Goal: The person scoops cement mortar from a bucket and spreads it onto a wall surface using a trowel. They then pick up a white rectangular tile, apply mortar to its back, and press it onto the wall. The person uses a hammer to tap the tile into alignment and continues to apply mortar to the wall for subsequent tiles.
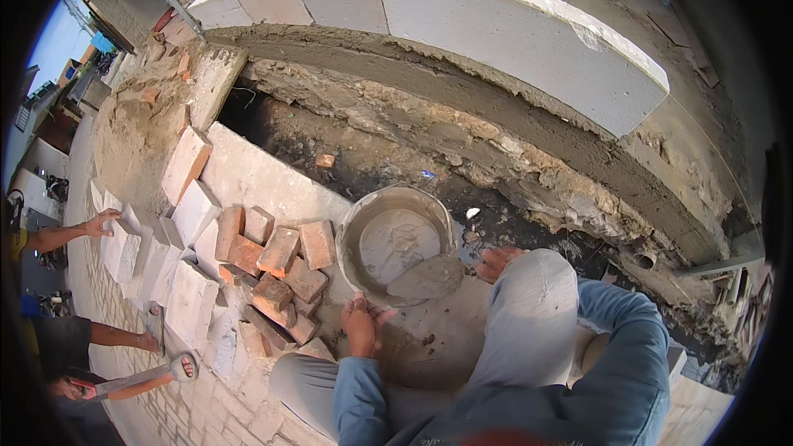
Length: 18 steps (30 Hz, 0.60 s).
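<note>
A round grey bucket (340,239) with wet mortar (395,246) in its bottom stands in front of me. A mortar-coated trowel (425,278) slants across its near right side, blade pointing left. My right hand (497,263), partly hidden by my raised knee, is closed at the blade's wide end, where the handle is covered. My left hand (363,326) is just below the bucket's near rim, thumb and fingers apart, with nothing visible in it.
Broken red bricks (281,252) are heaped left of the bucket, beside large pale blocks (192,301). Beyond lies a dark, wet trench (347,144), then a mortar ledge with a row of white blocks (496,29). Another person's hand (101,223) touches blocks at far left.
</note>
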{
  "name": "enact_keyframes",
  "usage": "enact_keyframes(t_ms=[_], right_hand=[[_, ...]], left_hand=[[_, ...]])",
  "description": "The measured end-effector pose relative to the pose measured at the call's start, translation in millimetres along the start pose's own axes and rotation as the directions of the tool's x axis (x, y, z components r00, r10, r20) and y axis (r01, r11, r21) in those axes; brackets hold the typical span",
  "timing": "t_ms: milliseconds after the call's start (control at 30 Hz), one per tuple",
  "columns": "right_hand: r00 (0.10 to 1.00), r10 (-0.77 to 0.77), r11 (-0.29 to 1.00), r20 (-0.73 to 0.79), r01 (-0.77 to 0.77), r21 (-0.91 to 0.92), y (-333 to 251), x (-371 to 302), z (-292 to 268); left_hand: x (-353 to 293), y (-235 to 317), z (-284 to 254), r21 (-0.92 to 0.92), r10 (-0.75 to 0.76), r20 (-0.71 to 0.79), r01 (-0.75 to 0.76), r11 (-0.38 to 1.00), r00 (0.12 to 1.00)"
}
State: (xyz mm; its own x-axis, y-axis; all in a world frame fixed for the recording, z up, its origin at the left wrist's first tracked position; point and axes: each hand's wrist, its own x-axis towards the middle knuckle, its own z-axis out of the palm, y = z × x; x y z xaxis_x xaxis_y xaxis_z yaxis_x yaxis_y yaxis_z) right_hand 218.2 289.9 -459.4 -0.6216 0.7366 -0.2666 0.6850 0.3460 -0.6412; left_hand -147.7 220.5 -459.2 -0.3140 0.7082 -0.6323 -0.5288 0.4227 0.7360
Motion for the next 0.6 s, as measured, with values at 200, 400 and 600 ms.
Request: enact_keyframes(t_ms=[200,400,600], right_hand=[[0.995,0.099,0.986,-0.007,-0.097,0.136,6,-23,31],[0.971,0.234,0.937,-0.044,-0.213,0.276,22,-34,50],[0.904,0.390,0.920,-0.174,-0.376,0.110,70,-85,-8]], left_hand=[[-4,4,4,0.012,0.015,-0.016,-0.015,1.000,1.000],[-4,-2,-2,-0.039,0.015,-0.040,-0.017,0.999,0.999],[-3,1,0,-0.039,0.038,-0.014,-0.039,0.999,0.999]])
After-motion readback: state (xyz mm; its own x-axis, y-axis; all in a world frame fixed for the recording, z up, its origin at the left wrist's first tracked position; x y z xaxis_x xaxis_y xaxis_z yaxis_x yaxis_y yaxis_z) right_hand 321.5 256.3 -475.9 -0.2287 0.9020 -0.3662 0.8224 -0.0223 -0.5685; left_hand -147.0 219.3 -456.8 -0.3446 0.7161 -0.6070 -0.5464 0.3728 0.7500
